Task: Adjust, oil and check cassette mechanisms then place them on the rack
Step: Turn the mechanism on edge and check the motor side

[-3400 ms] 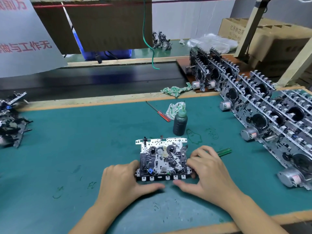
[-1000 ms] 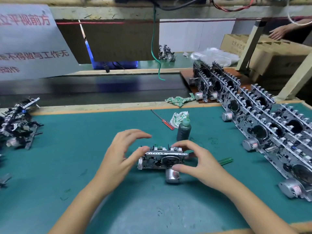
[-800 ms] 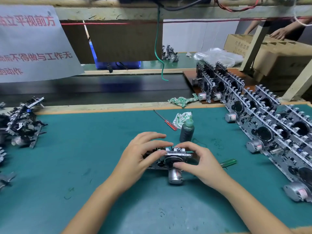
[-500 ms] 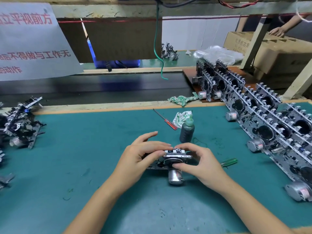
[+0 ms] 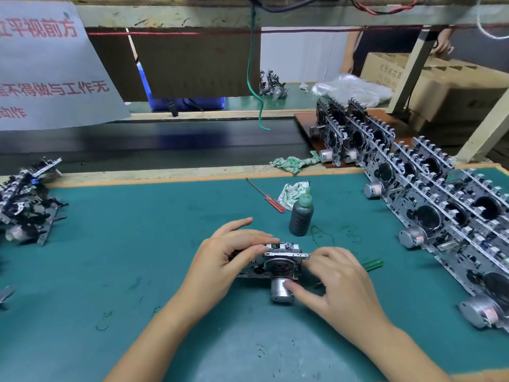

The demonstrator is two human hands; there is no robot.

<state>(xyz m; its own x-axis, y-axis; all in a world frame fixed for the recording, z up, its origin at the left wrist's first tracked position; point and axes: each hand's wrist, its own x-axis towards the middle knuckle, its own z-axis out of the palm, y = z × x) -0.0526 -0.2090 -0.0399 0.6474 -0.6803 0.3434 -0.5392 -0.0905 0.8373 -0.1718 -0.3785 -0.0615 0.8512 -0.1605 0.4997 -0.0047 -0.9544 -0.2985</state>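
The cassette mechanism stands on edge on the green mat, toward its near edge, motor facing the person. The left hand grips its left end; the right hand pinches its right side, thumb on the motor. An oil bottle stands just behind, and the rack of mechanisms lines the mat's right edge.

Mechanism btwn hands; oil bottle behind, rack right.
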